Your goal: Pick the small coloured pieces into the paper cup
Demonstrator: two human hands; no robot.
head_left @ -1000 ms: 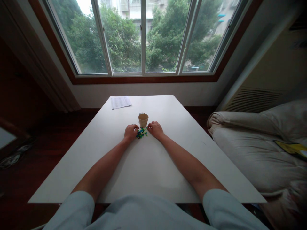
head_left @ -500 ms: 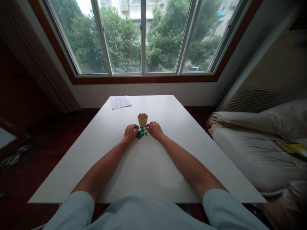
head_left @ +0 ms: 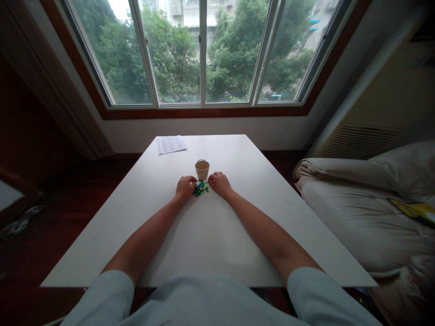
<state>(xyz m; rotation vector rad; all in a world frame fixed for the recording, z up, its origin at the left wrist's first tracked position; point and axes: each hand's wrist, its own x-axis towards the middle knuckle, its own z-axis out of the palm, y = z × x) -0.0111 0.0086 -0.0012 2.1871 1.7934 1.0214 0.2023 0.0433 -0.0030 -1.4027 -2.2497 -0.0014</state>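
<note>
A small heap of green, blue and yellow pieces [head_left: 200, 188] lies on the white table [head_left: 210, 240]; they look like little plastic toy parts, too small to name. At its left edge rests my left hand [head_left: 186, 187], fingers curled and closed toward the heap. On the heap's right side is my right hand [head_left: 220, 183], thumb and fingers drawn together. Anything inside either grasp is too small or hidden to make out. Just behind the heap, a tan bucket [head_left: 202, 170] with a thin handle stands upright, between and slightly beyond both hands.
Printed papers [head_left: 171, 145] lie at the table's far left. Past the far edge is a wall with a wide window [head_left: 204, 59]. A pale sofa [head_left: 333, 203] stands to the right of the table, and cables [head_left: 20, 222] lie on the floor at left.
My right hand has shifted very slightly right, away from the heap. My left hand, the bucket and the heap look much the same.
</note>
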